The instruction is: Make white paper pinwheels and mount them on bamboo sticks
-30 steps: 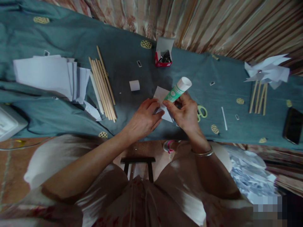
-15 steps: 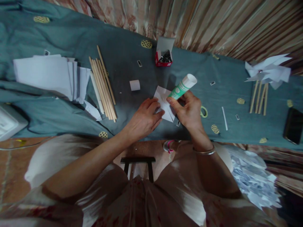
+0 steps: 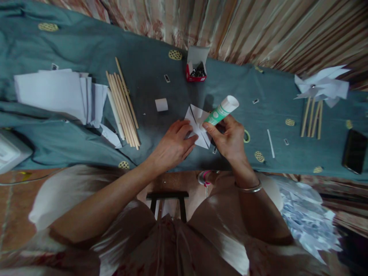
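My right hand (image 3: 230, 140) grips a green and white glue tube (image 3: 221, 111), tilted with its white cap up to the right and its lower end on a white paper square (image 3: 198, 124) cut along its diagonals. The fingers of my left hand (image 3: 174, 143) lie curled on the left part of that paper and press it to the teal cloth (image 3: 149, 84). Yellow-handled scissors (image 3: 246, 136) peek out just right of my right hand.
A bundle of wooden sticks (image 3: 122, 103) and a stack of white sheets (image 3: 54, 92) lie to the left. A small paper roll (image 3: 161, 104) and a red box of clips (image 3: 196, 71) sit behind. Finished paper pinwheels on sticks (image 3: 319, 94) and a black phone (image 3: 354, 151) are at the right.
The glue tube's tip has shifted slightly over the paper and more of the cut paper square shows. My left hand has stayed in place.
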Tool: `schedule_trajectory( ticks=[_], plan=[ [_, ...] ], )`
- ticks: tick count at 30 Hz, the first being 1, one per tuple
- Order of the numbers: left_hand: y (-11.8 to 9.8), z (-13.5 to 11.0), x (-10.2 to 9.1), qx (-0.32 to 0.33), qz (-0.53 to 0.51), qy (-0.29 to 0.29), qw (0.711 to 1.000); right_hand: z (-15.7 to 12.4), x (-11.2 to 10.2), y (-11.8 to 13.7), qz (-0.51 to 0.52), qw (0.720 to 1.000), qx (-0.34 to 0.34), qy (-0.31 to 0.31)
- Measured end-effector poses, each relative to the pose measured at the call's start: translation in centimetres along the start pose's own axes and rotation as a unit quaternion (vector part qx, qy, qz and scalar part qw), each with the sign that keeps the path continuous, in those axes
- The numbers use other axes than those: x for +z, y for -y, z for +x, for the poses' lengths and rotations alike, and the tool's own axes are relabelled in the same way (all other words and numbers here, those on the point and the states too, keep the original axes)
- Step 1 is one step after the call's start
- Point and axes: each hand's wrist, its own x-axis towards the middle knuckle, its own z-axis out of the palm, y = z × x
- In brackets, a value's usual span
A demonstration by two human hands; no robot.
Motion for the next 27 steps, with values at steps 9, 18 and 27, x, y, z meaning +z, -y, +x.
schedule_trajectory(
  ticks=[9, 18, 27],
  plan=[
    [0.0, 0.0, 0.1, 0.014, 0.026, -0.012, 0.999, -0.8, -0.1, 1.1, 0.005, 0.999, 0.031, 0.009],
    [0.1, -0.2, -0.1, 0.020, 0.031, -0.003, 0.999, -0.4, 0.2, 1.1, 0.276, 0.956, 0.099, -0.022],
    [3.2, 0.6, -3.4, -0.024, 0.067, -0.137, 0.988, 1.9, -1.2, 1.1, 0.546, 0.805, 0.225, -0.063]
  ],
)
